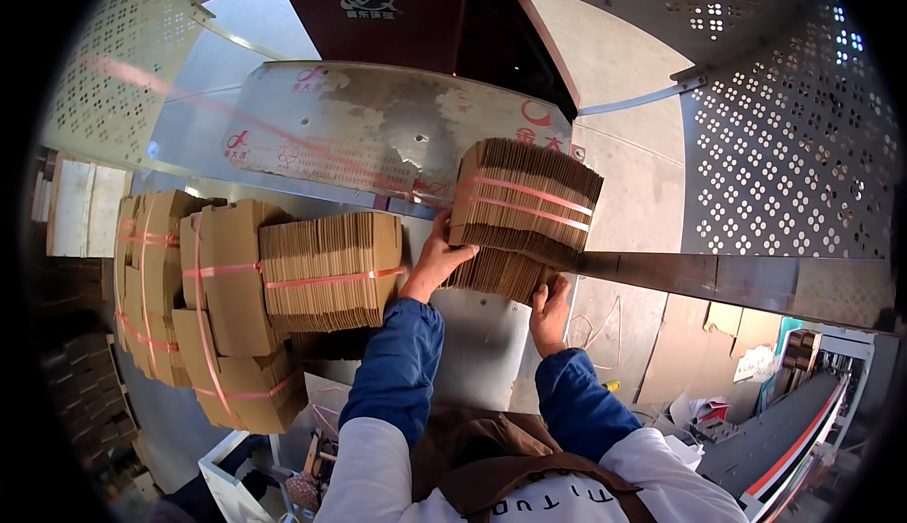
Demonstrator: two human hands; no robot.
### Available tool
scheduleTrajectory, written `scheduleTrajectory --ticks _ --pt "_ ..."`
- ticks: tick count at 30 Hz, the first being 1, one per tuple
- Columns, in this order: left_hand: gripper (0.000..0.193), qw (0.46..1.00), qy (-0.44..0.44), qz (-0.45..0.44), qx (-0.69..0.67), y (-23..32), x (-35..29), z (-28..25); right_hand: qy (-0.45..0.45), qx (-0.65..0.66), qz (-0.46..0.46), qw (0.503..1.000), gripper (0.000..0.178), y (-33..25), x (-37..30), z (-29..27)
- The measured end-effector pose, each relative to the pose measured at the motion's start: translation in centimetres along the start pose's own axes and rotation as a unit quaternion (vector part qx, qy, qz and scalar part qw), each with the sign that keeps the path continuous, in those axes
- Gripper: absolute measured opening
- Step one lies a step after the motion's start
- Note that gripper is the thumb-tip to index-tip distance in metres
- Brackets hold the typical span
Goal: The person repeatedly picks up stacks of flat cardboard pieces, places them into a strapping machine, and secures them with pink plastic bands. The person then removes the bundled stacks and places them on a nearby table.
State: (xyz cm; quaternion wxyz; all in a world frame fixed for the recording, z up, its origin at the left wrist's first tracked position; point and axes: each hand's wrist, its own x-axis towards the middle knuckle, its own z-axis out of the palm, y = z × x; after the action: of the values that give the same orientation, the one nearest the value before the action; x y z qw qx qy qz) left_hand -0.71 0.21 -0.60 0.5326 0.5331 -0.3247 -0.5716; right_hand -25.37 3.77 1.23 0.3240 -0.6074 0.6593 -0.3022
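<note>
A bundle of flat brown cardboard sheets (525, 204), bound with two pink straps, is held up in front of me at the centre. My left hand (436, 260) grips its lower left corner. Under its bottom edge, my right hand (550, 308) supports the bundle from below. Both forearms wear blue sleeves. The bundle is tilted, with its right end higher, above a grey metal table (477, 343).
Another strapped cardboard bundle (331, 273) lies left of my left hand, beside a stack of more strapped bundles (203, 315). A worn metal plate (378, 131) and dark red machine housing (406, 3) stand behind. Perforated metal panels (794, 145) curve on both sides. Cardboard scraps (727, 334) lie lower right.
</note>
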Motion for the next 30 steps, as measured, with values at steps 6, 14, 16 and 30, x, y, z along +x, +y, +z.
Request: scheduleTrajectory --ticks 6,14,16,30 --pt "0.084 1.0 0.002 0.021 0.001 -0.2 0.2 0.0 0.009 -0.002 -0.018 1.0 0.036 0.0 0.1 0.1" --pt "0.085 0.996 0.017 0.038 0.08 -0.1 0.3 0.4 0.03 -0.011 -0.021 0.999 0.038 -0.5 0.2 0.8" --pt "0.085 0.995 0.018 0.03 0.093 -0.1 0.0 0.5 0.035 0.004 -0.03 0.999 0.037 0.2 0.1 1.0" --pt "0.088 0.998 0.023 0.017 0.053 -0.3 0.3 1.4 0.048 -0.018 -0.022 0.998 0.037 -0.3 0.1 1.2"
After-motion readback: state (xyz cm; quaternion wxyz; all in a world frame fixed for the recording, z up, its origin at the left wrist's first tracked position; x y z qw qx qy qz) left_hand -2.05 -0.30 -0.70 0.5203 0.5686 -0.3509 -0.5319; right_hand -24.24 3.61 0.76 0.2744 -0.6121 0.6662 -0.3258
